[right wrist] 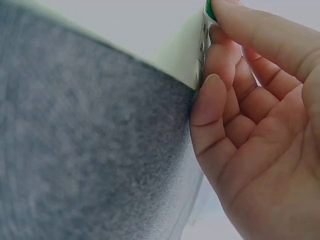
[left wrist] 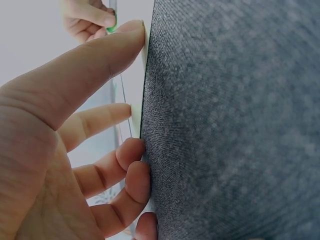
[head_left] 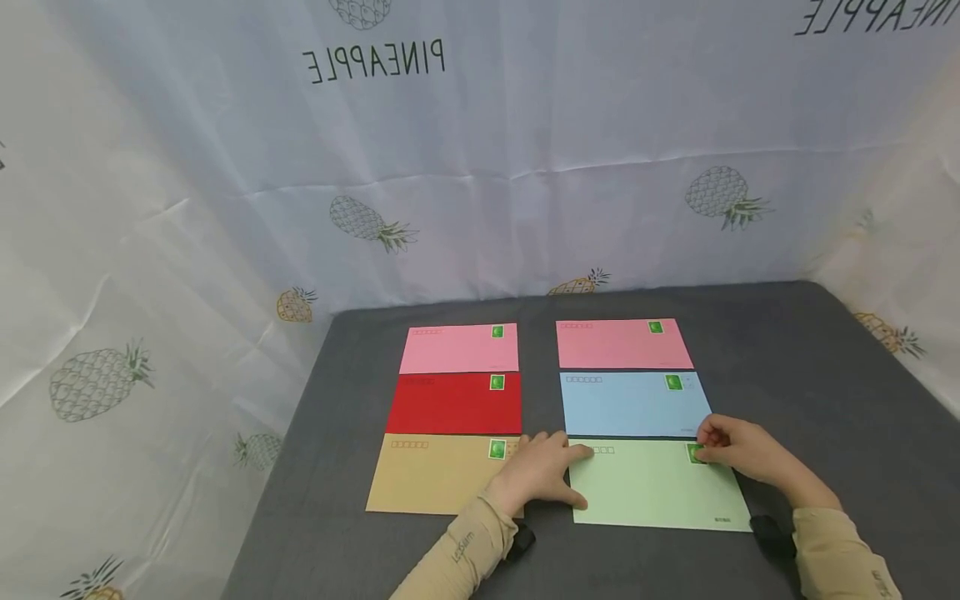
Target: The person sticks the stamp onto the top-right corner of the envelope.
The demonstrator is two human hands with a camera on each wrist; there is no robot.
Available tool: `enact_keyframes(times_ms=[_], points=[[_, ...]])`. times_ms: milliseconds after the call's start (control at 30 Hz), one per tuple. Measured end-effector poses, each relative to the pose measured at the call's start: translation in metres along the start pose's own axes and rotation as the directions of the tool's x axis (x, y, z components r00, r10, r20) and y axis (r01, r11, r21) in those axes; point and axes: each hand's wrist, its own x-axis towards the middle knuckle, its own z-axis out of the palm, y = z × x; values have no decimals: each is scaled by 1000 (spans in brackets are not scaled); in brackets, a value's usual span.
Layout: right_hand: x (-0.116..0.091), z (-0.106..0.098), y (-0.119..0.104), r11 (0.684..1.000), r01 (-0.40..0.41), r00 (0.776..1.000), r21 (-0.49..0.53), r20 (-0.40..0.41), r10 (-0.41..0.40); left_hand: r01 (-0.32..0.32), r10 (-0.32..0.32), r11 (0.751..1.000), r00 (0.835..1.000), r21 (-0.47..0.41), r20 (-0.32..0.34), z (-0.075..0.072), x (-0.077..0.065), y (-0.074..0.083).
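A light green envelope [head_left: 652, 492] lies flat at the front right of the dark grey table. My left hand [head_left: 543, 471] has its fingers spread, thumb and index finger on the envelope's left edge; its other fingers touch the cloth. At the envelope's upper right corner, my right hand [head_left: 738, 448] pinches a green postage stamp [head_left: 693, 454] between thumb and fingers. In the right wrist view only a sliver of the stamp [right wrist: 210, 10] shows at the thumb tip. The left wrist view also catches the right hand [left wrist: 87, 20] at the stamp.
Left of the green envelope lie a tan envelope [head_left: 435, 479], a red one [head_left: 450, 407] and a pink one [head_left: 457, 352]. Behind it are a blue envelope [head_left: 630, 408] and another pink envelope [head_left: 618, 348]. These five-sided rows bear stamps. Pineapple-print curtain [head_left: 487, 167] surrounds the table.
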Motion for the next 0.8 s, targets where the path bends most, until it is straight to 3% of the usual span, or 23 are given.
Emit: enact_keyframes(times_ms=[800], points=[[2,2,-2,999,-28,999,-42,27,29,1,-1,1000,1000,-10,-1,3,1,-1]])
